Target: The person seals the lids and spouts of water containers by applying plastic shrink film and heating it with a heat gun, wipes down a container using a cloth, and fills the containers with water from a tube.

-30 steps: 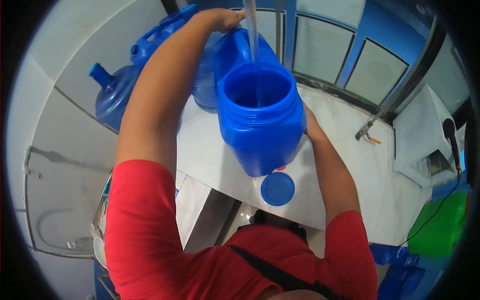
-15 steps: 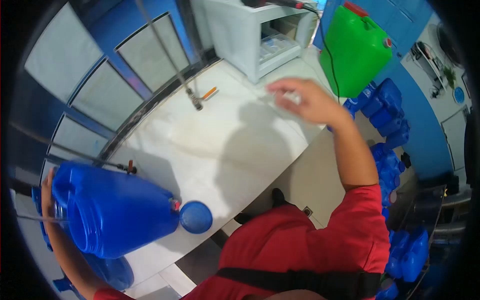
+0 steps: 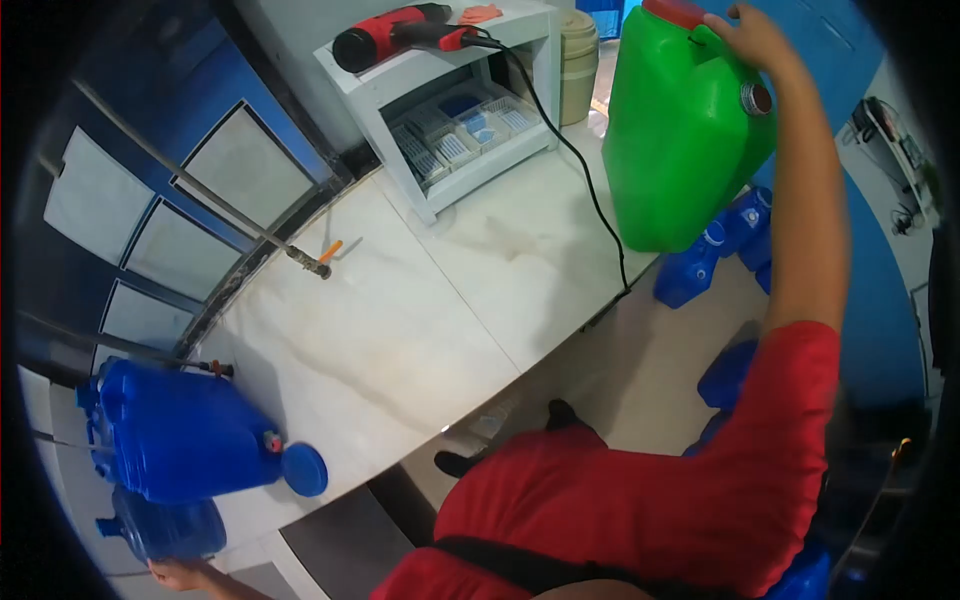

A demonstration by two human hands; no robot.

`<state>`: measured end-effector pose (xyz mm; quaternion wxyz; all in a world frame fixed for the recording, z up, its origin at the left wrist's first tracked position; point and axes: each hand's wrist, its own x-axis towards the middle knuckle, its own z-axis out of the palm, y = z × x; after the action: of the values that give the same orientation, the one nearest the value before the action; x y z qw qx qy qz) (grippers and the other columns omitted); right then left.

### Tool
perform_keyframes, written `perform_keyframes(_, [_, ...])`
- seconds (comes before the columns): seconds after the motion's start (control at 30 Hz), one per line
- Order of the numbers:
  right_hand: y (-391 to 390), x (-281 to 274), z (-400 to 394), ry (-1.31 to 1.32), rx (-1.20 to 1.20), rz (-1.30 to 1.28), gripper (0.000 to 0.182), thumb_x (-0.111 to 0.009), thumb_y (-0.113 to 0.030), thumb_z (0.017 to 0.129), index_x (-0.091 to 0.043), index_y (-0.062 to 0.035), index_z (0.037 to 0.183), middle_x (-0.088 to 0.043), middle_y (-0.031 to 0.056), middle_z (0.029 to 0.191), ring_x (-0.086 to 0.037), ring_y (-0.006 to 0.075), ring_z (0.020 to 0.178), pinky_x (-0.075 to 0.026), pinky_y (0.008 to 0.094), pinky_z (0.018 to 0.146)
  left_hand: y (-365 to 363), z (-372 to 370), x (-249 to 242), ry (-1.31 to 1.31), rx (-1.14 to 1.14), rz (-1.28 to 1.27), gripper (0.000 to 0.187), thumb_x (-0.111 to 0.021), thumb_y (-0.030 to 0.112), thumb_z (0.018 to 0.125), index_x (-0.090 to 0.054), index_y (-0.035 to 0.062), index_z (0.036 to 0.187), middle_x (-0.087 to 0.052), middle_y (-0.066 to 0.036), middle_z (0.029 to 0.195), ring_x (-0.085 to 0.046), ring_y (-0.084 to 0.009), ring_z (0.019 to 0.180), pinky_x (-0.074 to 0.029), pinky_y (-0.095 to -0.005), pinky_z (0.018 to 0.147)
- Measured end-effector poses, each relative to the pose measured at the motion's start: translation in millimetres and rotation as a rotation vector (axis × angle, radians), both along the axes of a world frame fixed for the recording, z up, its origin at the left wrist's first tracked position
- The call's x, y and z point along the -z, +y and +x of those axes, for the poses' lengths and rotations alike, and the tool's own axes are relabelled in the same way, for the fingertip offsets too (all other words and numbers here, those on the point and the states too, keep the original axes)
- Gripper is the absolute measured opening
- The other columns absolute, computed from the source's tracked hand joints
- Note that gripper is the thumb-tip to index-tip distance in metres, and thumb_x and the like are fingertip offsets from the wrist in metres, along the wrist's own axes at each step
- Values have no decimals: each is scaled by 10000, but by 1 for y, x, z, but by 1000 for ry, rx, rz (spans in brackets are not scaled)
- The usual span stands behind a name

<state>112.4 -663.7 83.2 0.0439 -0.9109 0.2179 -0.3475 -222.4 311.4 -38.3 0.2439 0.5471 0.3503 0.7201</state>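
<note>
My right hand (image 3: 757,38) is stretched out to the upper right and grips the top of a large green jerrycan (image 3: 680,140), next to its red cap. The can stands at the far end of the white marble counter (image 3: 400,330). My left hand (image 3: 180,575) shows only as a sliver at the bottom left edge, below a round blue water bottle (image 3: 165,530); its fingers are too small to read. A blue jerrycan (image 3: 180,430) stands on the counter's left end under a tap, with its loose blue lid (image 3: 303,470) lying beside it.
A white shelf unit (image 3: 450,110) holds small boxes and a red power tool (image 3: 400,30), whose black cord (image 3: 590,200) runs across the counter. A pipe tap with an orange handle (image 3: 320,262) overhangs the counter. Small blue jerrycans (image 3: 700,270) stand on the floor.
My view swung right, away from the blue jerrycan. My left hand left that can and dropped low. My right hand reached across the counter and took hold of the green jerrycan's top.
</note>
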Motion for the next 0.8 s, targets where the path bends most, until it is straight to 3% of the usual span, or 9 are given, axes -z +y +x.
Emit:
perform_keyframes(0.07, [8, -21, 5, 411, 36, 134, 544, -691, -447, 840, -680, -10, 1163, -701, 234, 1066, -671, 351, 1034, -523, 439, 891, 4, -14, 2, 88, 34, 230, 338, -580, 273, 982, -653, -5, 1159, -652, -129, 1086, -628, -250, 952, -517, -339, 828])
perform_keyframes(0.17, [24, -27, -11, 572, -166, 207, 420, -716, -360, 823, -711, -63, 1119, -715, 214, 1021, -674, 370, 1018, -522, 454, 885, -69, 34, -18, 152, 245, 437, 277, -606, 246, 992, -635, 11, 1135, -613, -61, 993, -579, -172, 871, -483, -290, 750])
perform_keyframes(0.2, [11, -27, -8, 573, -180, 205, 420, -716, -360, 823, -711, -63, 1119, -715, 214, 1021, -674, 370, 1018, -522, 454, 885, -111, 55, -29, 135, 365, 356, 255, -600, 238, 1001, -627, 20, 1130, -591, -43, 968, -553, -145, 842, -465, -270, 734])
perform_keyframes(0.3, [-82, -17, 6, 569, -372, 243, 462, -715, -269, 816, -649, -18, 1199, -700, 165, 1024, -672, 284, 899, -530, 407, 790, -186, 99, -47, 255, 692, 430, 202, -578, 218, 1021, -612, 41, 1112, -554, -6, 922, -498, -80, 796, -415, -216, 702])
perform_keyframes(0.4, [-151, -6, -15, 566, -470, 278, 504, -714, -208, 811, -608, 11, 1252, -690, 133, 1027, -670, 227, 820, -534, 375, 727, -232, 127, -55, 316, 818, 514, 163, -568, 179, 1023, -603, 48, 1113, -545, 3, 918, -477, -48, 790, -380, -185, 691])
perform_keyframes(0.57, [-181, -56, -78, 326, -416, -415, 449, -712, -180, 841, -583, -14, 1237, -656, 131, 985, -644, 306, 930, -502, 388, 849, -287, 159, -60, 354, 1220, 424, 163, -577, 123, 1000, -594, 34, 1135, -528, 16, 923, -446, -44, 762, -350, -185, 651])
perform_keyframes(0.63, [-115, -79, -118, 222, -277, -583, 395, -727, -214, 814, -640, -49, 1162, -672, 152, 988, -643, 335, 954, -504, 419, 860, -319, 163, -71, 389, 1393, 419, 232, -571, 104, 992, -571, 16, 1206, -495, 17, 901, -417, -42, 753, -337, -190, 643])
perform_keyframes(0.73, [75, -89, -207, 110, -26, -592, 322, -751, -265, 774, -727, -101, 1049, -696, 183, 992, -641, 378, 990, -507, 464, 877, -360, 159, -91, 454, 1606, 372, 303, -560, 155, 1011, -542, 17, 1279, -475, 13, 896, -423, -67, 769, -358, -214, 699])
perform_keyframes(0.8, [77, -101, -213, -38, -38, -822, 285, -759, -244, 764, -729, -103, 1010, -684, 174, 955, -628, 376, 969, -501, 470, 874, -369, 157, -100, 467, 1604, 399, 331, -560, 191, 1014, -536, 20, 1296, -481, 15, 895, -438, -69, 772, -362, -210, 708])
